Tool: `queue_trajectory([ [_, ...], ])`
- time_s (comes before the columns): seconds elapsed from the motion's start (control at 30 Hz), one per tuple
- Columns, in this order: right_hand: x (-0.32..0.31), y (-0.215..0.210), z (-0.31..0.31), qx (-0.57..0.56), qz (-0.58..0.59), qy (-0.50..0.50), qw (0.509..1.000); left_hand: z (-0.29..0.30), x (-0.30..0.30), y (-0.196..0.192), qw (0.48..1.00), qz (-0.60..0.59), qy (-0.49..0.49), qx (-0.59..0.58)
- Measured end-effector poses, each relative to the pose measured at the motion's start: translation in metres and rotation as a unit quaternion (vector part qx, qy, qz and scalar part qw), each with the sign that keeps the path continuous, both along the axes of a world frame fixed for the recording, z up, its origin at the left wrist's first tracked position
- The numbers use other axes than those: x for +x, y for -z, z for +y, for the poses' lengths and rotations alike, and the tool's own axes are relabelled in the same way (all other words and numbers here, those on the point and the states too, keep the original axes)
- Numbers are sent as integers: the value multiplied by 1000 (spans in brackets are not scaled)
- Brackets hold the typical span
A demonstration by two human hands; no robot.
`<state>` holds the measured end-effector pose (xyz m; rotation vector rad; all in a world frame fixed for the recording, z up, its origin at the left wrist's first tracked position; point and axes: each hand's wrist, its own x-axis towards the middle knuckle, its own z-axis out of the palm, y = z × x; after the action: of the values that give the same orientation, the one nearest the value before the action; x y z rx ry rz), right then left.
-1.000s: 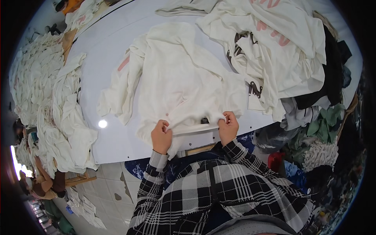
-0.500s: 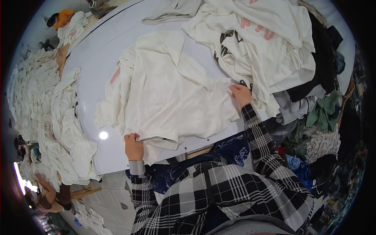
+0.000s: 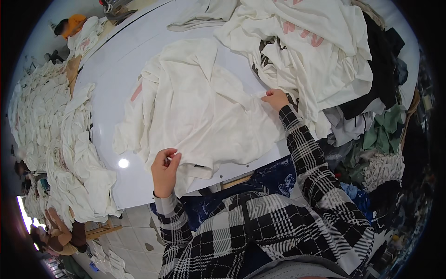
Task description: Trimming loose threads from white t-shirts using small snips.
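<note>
Pale tiled floor (image 3: 134,232) lies below a white table (image 3: 108,102); at far left glows what may be a window (image 3: 25,214).

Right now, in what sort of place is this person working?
Probably a garment workshop: a white long-sleeved top lies on a worktable, with heaped white garments on the left and pink-printed white garments on the right.
</note>
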<state>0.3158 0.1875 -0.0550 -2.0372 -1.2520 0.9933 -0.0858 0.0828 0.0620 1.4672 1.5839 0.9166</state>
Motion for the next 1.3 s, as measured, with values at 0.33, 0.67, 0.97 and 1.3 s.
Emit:
queue_trajectory([
  [0.33,-79,-72,-115,111,468,152,863,9,98,-7,973,-110,202,25],
  [0.67,-117,-85,-156,119,446,147,875,9,167,46,932,49,283,221],
  [0.97,-106,-62,-164,114,461,135,870,14,163,48,933,-273,173,-161],
  [1.3,-109,-76,-147,280,146,-49,948,10,160,27,957,-107,246,112],
])
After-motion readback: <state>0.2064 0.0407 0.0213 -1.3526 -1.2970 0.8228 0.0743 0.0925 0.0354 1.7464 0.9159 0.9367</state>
